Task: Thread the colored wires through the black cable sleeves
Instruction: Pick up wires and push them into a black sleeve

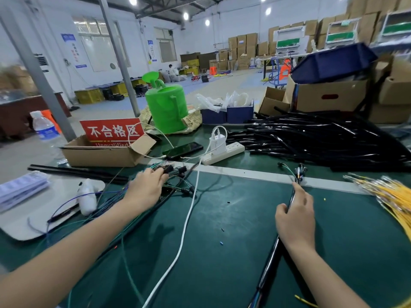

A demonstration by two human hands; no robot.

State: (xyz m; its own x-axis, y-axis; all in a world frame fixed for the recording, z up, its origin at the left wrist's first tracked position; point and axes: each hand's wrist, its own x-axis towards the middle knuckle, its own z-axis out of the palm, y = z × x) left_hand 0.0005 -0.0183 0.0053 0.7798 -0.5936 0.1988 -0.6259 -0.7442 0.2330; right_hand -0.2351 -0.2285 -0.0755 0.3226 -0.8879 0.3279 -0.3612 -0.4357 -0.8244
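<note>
A red sign (112, 131) stands in a cardboard box (104, 155) near the far left corner of the desk (233, 218). It reads "不合格区", and the word "Unqualified" below is half hidden by the box flap. A bottle (44, 127) beyond the left edge has a blue label too blurred to read, and the wall posters are just as illegible. Near the front right, the right hand (295, 218) grips a black sleeve (270, 263), fingers (300, 192) clamped round it. Coloured wire ends (299, 172) stick out of the sleeve's far end, over the pale strip that crosses the desk. The left hand (144, 190) reaches into a tangle (178, 176) of wires and black plugs left of centre. Its fingertips touch a plug, but whether they pinch it cannot be told. A white cable (184, 221) runs between the two hands from a power strip (222, 152) toward the front edge, lying across the tangle. A phone (182, 149) lies just beside the strip. A pile (322, 138) of black sleeves fills the far right, and yellow wires (395, 196) fan out at the right edge. A green watering can (166, 107) stands at the far edge.
</note>
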